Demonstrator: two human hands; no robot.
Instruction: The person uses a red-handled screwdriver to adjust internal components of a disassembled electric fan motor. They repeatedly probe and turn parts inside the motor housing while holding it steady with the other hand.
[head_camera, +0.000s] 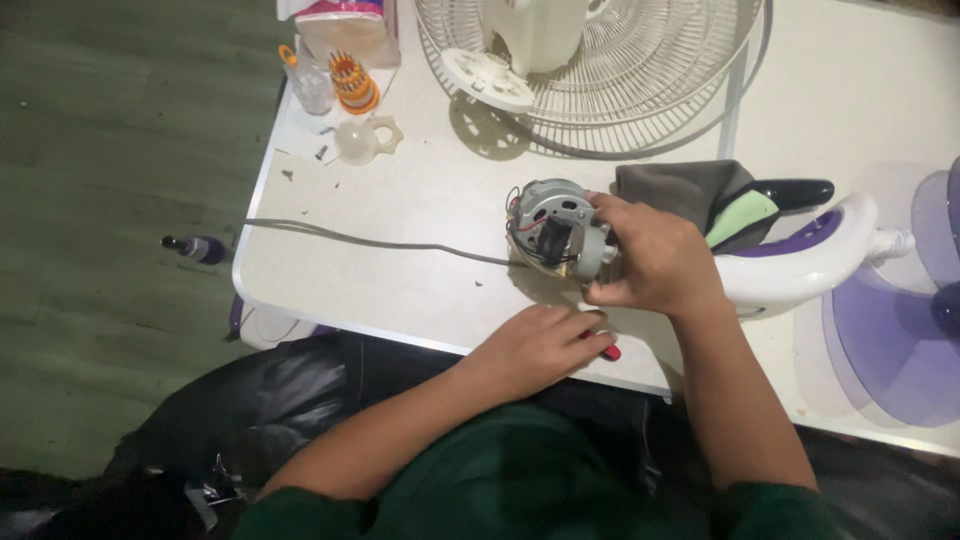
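Observation:
A grey metal fan motor (553, 226) with red and black wires lies on its side on the white table (400, 270). My right hand (655, 258) grips its right end. My left hand (540, 348) rests near the table's front edge, closed over a red-handled tool (607, 351) whose tip shows past my fingers. A grey power cord (360, 241) runs from the motor to the left across the table.
A white wire fan guard (640, 90) and a round white hub (488, 78) lie at the back. A purple and white fan housing (810, 262) and translucent purple blades (900, 330) sit at the right, with a grey cloth (680, 188). Small parts (345, 95) crowd the back-left corner. A small bottle (196, 247) lies on the floor.

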